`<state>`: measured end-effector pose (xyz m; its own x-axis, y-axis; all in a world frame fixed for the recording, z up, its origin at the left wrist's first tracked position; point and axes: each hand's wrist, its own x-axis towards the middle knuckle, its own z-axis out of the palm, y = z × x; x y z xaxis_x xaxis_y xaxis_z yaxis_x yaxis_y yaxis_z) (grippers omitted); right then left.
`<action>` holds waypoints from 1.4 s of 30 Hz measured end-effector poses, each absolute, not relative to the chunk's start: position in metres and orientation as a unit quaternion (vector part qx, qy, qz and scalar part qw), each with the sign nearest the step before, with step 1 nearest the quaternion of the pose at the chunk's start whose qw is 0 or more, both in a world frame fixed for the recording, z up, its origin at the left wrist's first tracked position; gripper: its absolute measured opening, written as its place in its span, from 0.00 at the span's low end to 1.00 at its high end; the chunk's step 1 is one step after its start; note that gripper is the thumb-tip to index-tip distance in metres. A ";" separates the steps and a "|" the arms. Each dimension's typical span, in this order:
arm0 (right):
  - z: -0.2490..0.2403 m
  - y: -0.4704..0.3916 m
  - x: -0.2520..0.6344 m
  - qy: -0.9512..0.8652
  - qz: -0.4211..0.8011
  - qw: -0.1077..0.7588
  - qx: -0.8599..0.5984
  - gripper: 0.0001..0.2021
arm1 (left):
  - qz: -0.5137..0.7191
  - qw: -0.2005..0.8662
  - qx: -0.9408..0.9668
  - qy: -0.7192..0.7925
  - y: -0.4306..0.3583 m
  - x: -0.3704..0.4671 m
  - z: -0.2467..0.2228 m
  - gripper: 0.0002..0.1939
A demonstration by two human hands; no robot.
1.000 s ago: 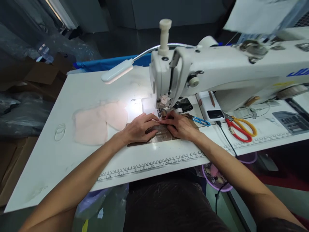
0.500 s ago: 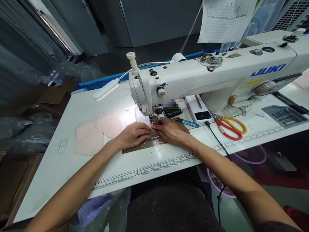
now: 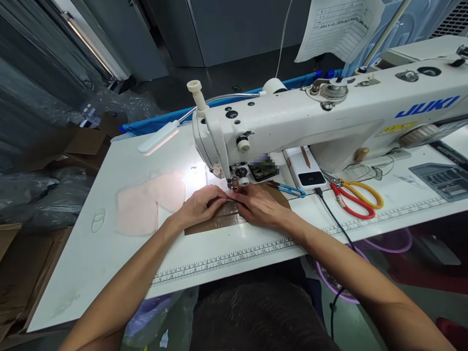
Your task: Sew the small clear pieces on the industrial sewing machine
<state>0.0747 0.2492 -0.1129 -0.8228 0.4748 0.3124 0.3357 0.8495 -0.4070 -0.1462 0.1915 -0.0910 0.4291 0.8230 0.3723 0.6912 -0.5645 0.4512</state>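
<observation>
My grip: fingertips of my left hand (image 3: 203,202) and right hand (image 3: 261,204) meet, pinched; whether thin material sits between them, I cannot tell.
Presser foot: the small metal foot (image 3: 230,185) of the white sewing machine (image 3: 292,124) stands just beyond my fingertips, toward the table's far edge; my right fingertips look nearer.
Brown sheet: the glossy brown flat sheet (image 3: 201,225) lies under both hands, long axis roughly along the front edge of the white table (image 3: 91,273).
Left side: pale pink flat cloth pieces (image 3: 137,209), beyond my left hand toward the left edge.
Right side: blue thread snips (image 3: 291,190) just beside my right hand; red-and-yellow-handled cutters (image 3: 337,195) farther right.
In the way: the machine head, above and just past my fingers.
</observation>
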 end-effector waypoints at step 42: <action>-0.114 0.258 0.070 -0.838 0.273 0.345 -0.324 0.12 | 0.303 0.023 0.866 0.398 0.187 -0.148 -0.112 0.09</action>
